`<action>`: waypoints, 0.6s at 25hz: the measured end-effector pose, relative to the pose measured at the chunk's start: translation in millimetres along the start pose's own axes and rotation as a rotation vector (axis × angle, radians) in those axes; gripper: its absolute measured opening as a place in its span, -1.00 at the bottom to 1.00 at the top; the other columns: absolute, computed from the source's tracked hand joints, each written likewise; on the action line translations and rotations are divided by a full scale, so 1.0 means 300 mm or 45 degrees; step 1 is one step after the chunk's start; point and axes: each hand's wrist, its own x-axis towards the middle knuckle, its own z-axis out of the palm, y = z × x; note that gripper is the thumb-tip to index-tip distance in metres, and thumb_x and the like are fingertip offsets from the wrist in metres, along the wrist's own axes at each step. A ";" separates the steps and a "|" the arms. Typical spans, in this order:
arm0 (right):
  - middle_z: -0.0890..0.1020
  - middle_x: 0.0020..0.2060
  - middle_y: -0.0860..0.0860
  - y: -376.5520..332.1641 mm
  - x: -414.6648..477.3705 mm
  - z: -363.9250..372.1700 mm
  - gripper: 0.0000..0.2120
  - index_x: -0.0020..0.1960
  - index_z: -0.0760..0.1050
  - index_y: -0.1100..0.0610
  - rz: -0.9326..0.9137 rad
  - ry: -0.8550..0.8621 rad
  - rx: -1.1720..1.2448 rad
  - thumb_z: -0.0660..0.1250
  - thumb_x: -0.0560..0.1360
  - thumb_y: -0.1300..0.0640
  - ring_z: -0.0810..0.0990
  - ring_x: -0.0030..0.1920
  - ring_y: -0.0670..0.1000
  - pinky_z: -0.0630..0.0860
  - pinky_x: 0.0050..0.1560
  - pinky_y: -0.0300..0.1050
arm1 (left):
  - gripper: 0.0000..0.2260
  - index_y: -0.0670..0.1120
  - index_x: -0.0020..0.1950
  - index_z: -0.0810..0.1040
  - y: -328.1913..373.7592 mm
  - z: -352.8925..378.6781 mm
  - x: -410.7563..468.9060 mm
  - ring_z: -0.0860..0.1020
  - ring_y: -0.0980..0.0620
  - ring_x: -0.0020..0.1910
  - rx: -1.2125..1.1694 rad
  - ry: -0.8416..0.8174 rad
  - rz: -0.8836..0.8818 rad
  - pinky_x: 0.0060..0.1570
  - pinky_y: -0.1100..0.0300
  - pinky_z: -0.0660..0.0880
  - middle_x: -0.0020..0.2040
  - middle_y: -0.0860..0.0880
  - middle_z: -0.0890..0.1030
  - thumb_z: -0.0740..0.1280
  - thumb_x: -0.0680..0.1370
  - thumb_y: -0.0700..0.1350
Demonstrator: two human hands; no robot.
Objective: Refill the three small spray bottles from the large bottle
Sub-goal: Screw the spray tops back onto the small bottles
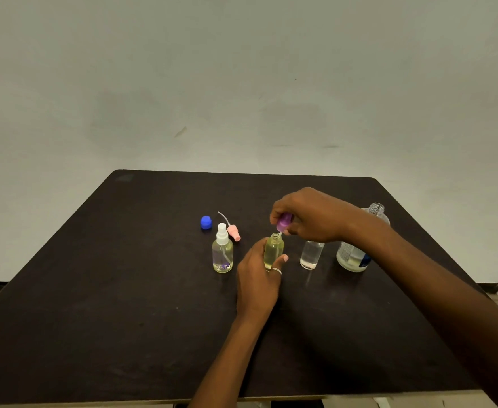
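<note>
The step in hand looks like capping the middle bottle (273, 251). The left hand (256, 278) grips this small clear bottle upright on the dark tabletop (124, 290); it holds yellowish liquid nearly to the shoulder. The right hand (306, 216) pinches the purple spray top (283, 222) just above the open neck, its dip tube pointing in. Next, the tube must drop straight down and the top be twisted on. The white-topped bottle (222, 251) stands capped to the left; the uncapped clear bottle (311, 254) and the large bottle (356, 248) stand to the right.
</note>
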 end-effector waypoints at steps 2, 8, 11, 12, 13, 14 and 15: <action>0.62 -0.03 -0.09 -0.005 0.002 0.006 -0.79 0.08 0.60 0.03 -0.003 0.009 0.019 0.41 0.48 0.23 0.57 -0.05 -0.11 0.53 -0.01 -0.19 | -0.72 0.09 0.20 0.56 -0.002 -0.004 -0.005 0.58 0.24 -0.05 -0.019 0.014 0.011 -0.04 0.38 0.47 -0.06 0.17 0.62 0.47 0.51 -0.06; 0.60 -0.01 -0.06 -0.033 0.009 0.044 -0.78 0.09 0.63 0.05 -0.060 -0.064 0.000 0.41 0.47 0.26 0.55 -0.05 -0.11 0.47 -0.04 -0.28 | -0.71 0.10 0.21 0.57 -0.017 -0.015 -0.011 0.60 0.23 -0.02 -0.024 0.011 0.033 -0.02 0.37 0.50 -0.03 0.17 0.64 0.47 0.51 -0.07; 0.61 0.00 -0.08 -0.032 0.016 0.049 -0.76 0.10 0.63 0.05 -0.066 -0.040 0.020 0.42 0.46 0.26 0.56 -0.04 -0.12 0.43 -0.09 -0.36 | -0.70 0.06 0.22 0.57 -0.017 -0.023 -0.013 0.59 0.23 -0.02 0.017 0.036 0.068 -0.04 0.46 0.45 -0.02 0.16 0.64 0.48 0.51 -0.07; 0.61 0.00 -0.08 -0.032 0.018 0.048 -0.75 0.11 0.62 0.07 -0.064 -0.029 0.025 0.42 0.46 0.27 0.55 -0.03 -0.13 0.42 -0.09 -0.37 | -0.72 0.05 0.20 0.58 -0.018 -0.024 -0.011 0.59 0.23 -0.03 0.024 0.038 0.075 -0.06 0.47 0.44 -0.03 0.16 0.64 0.48 0.51 -0.07; 0.62 0.01 -0.08 -0.032 0.022 0.047 -0.74 0.12 0.61 0.08 -0.063 -0.023 0.027 0.42 0.46 0.27 0.55 -0.04 -0.14 0.42 -0.09 -0.37 | -0.74 0.06 0.18 0.58 -0.018 -0.024 -0.010 0.59 0.22 -0.04 0.025 0.038 0.079 -0.07 0.47 0.44 -0.04 0.16 0.64 0.47 0.51 -0.08; 0.63 0.01 -0.07 -0.032 0.026 0.046 -0.74 0.12 0.61 0.09 -0.066 -0.020 0.027 0.42 0.46 0.27 0.55 -0.04 -0.14 0.43 -0.08 -0.36 | -0.76 0.06 0.16 0.58 -0.018 -0.024 -0.008 0.59 0.20 -0.05 0.024 0.036 0.083 -0.08 0.45 0.44 -0.06 0.15 0.64 0.47 0.52 -0.08; 0.63 0.02 -0.06 -0.032 0.030 0.046 -0.75 0.12 0.62 0.09 -0.070 -0.020 0.027 0.42 0.46 0.27 0.56 -0.03 -0.13 0.44 -0.07 -0.35 | -0.77 0.05 0.16 0.58 -0.018 -0.025 -0.006 0.60 0.19 -0.06 0.019 0.033 0.088 -0.09 0.44 0.45 -0.07 0.14 0.64 0.46 0.52 -0.08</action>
